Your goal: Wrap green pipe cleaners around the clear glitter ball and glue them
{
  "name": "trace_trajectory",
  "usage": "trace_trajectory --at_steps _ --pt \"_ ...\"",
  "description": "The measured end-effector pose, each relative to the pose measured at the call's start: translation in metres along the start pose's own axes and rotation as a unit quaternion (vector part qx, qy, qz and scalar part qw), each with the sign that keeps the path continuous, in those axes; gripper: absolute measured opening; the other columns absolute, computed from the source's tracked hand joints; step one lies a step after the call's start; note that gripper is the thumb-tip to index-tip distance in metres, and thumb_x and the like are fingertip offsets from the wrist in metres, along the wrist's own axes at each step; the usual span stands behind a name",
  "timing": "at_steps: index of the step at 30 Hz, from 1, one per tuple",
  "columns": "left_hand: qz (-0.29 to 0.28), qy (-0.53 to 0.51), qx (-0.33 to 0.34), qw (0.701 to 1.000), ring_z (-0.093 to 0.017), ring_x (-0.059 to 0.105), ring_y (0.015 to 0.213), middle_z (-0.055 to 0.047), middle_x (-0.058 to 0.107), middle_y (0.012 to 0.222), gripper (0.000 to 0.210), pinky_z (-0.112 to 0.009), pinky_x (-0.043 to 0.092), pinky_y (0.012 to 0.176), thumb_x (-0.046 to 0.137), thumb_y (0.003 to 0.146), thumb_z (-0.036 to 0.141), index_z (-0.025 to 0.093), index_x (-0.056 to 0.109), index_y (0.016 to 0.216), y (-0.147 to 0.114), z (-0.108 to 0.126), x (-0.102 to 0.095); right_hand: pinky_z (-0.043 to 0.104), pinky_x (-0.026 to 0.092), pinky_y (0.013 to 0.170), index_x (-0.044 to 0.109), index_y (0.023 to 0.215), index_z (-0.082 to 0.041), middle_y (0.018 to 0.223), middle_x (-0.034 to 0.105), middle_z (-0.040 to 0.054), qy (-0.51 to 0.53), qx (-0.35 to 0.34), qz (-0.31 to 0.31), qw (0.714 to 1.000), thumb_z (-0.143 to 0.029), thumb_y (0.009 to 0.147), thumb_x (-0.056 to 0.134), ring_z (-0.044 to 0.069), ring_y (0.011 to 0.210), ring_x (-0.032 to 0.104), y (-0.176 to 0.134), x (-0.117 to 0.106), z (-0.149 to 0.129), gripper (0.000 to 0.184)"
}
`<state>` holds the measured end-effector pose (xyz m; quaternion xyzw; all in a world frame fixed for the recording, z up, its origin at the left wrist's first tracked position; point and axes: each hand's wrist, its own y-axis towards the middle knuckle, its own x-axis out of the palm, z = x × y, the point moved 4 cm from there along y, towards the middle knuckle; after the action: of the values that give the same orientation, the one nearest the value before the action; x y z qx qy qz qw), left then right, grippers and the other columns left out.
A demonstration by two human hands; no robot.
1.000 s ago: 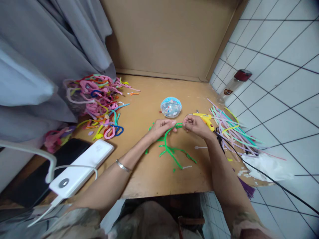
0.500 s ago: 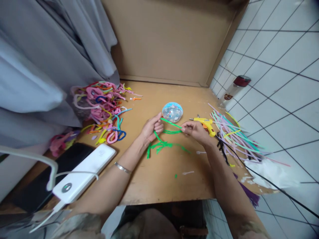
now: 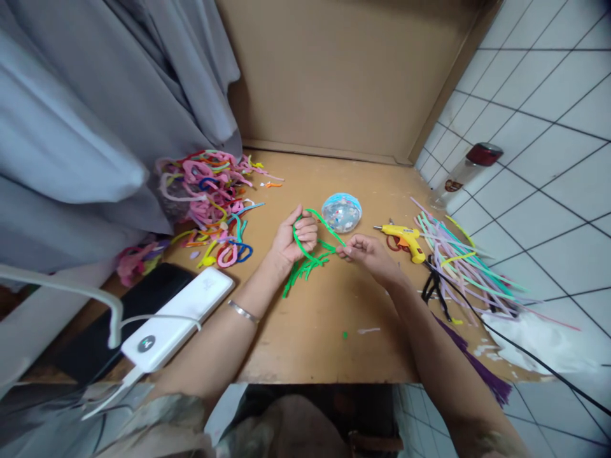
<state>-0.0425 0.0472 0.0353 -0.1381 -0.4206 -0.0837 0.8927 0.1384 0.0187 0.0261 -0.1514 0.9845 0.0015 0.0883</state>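
Green pipe cleaners (image 3: 325,224) run between my two hands in the head view. My left hand (image 3: 296,235) is closed, palm turned up, with a green strand looping over its fingers and dropping below them. My right hand (image 3: 365,251) pinches the other end of the strand between thumb and fingertips. Under the hands, more green pieces (image 3: 305,270) hang or lie in a tangle; which of them are joined I cannot tell. Just beyond sits a clear round container with a blue rim (image 3: 342,213).
A yellow glue gun (image 3: 403,236) lies right, its black cord trailing off. Loose pastel pipe cleaners (image 3: 458,261) spread beside it, near a red-capped bottle (image 3: 468,172). At left are a colourful pipe cleaner heap (image 3: 205,191), a white power bank (image 3: 179,318) and a black phone (image 3: 162,283).
My left hand has turned palm up, and the green strand now arches in a wider loop over its fingers. My right hand still pinches its end. The whole view has shifted slightly.
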Motion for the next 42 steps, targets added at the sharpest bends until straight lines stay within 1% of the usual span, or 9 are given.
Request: trace_trajectory --at_steps 3,6,13,18,23,28,35,39,42 --pt "0.005 0.019 0.029 0.999 -0.006 0.016 0.039 0.007 0.022 0.048 0.040 -0.019 0.023 0.039 0.044 0.099 0.035 0.018 0.044 0.063 0.001 -0.002 -0.003 0.026 0.051 0.065 0.060 0.071 -0.018 0.076 0.073 0.0045 0.060 0.042 -0.038 0.997 -0.057 0.061 0.080 0.014 0.069 0.066 -0.001 0.016 0.008 0.044" --pt "0.010 0.031 0.047 0.998 -0.007 0.016 0.041 0.007 0.022 0.048 0.042 -0.021 0.023 0.041 0.043 0.100 0.034 0.018 0.040 0.061 0.002 0.000 -0.006 0.025 0.053 0.063 0.061 0.072 -0.018 0.072 0.073 0.0040 0.097 0.078 -0.069 0.990 -0.056 0.058 0.083 0.013 0.065 0.067 -0.004 0.028 0.012 0.046" --pt "0.022 0.055 0.061 0.996 -0.007 0.016 0.042 0.006 0.021 0.047 0.046 -0.021 0.022 0.041 0.047 0.098 0.037 0.019 0.036 0.058 0.003 0.003 -0.009 0.026 0.056 0.060 0.059 0.072 -0.017 0.069 0.074 0.0030 0.161 0.126 -0.100 0.974 -0.049 0.053 0.088 0.014 0.062 0.070 -0.004 0.036 0.019 0.047" --pt "0.024 0.058 0.067 0.996 -0.007 0.015 0.041 0.006 0.018 0.046 0.047 -0.020 0.019 0.038 0.046 0.098 0.043 0.019 0.038 0.059 0.007 0.001 -0.010 0.027 0.057 0.061 0.058 0.070 -0.017 0.070 0.074 0.0027 0.173 0.121 -0.088 0.974 -0.045 0.052 0.090 0.014 0.063 0.070 -0.004 0.039 0.020 0.046" --pt "0.014 0.036 0.071 0.997 -0.006 0.012 0.041 0.007 0.016 0.047 0.048 -0.019 0.018 0.036 0.046 0.098 0.044 0.019 0.038 0.058 0.007 0.000 -0.009 0.025 0.055 0.056 0.057 0.067 -0.018 0.063 0.071 0.0003 0.169 0.110 -0.059 0.978 -0.043 0.050 0.090 0.012 0.056 0.067 -0.004 0.042 0.019 0.045" --pt "0.045 0.034 0.060 0.997 -0.007 0.014 0.040 0.006 0.019 0.045 0.049 -0.019 0.023 0.037 0.038 0.101 0.039 0.019 0.035 0.056 0.005 0.000 -0.011 0.023 0.054 0.054 0.060 0.069 -0.017 0.061 0.071 -0.0007 0.188 0.130 -0.041 0.973 -0.043 0.044 0.092 0.012 0.055 0.066 -0.003 0.043 0.021 0.047" --pt "0.002 0.009 0.072 0.997 -0.006 0.013 0.039 0.007 0.018 0.045 0.048 -0.018 0.021 0.035 0.046 0.098 0.040 0.019 0.036 0.057 0.007 0.000 -0.010 0.025 0.054 0.056 0.064 0.072 -0.017 0.063 0.070 0.0001 0.168 0.133 -0.046 0.976 -0.042 0.047 0.090 0.012 0.056 0.066 -0.002 0.044 0.025 0.044" --pt "0.031 -0.038 0.044 0.998 -0.005 0.016 0.037 0.007 0.022 0.045 0.046 -0.017 0.023 0.036 0.045 0.099 0.037 0.019 0.036 0.057 0.007 -0.002 -0.011 0.024 0.053 0.054 0.062 0.071 -0.017 0.060 0.068 -0.0013 0.149 0.135 -0.037 0.979 -0.039 0.044 0.091 0.012 0.054 0.064 -0.003 0.046 0.024 0.045" --pt "0.029 -0.093 0.010 0.995 -0.004 0.021 0.036 0.007 0.026 0.046 0.044 -0.016 0.025 0.037 0.044 0.100 0.036 0.018 0.041 0.060 0.006 -0.004 -0.008 0.022 0.049 0.049 0.061 0.066 -0.016 0.055 0.065 -0.0021 0.126 0.111 -0.032 0.985 -0.039 0.048 0.088 0.009 0.048 0.059 -0.003 0.045 0.021 0.040"
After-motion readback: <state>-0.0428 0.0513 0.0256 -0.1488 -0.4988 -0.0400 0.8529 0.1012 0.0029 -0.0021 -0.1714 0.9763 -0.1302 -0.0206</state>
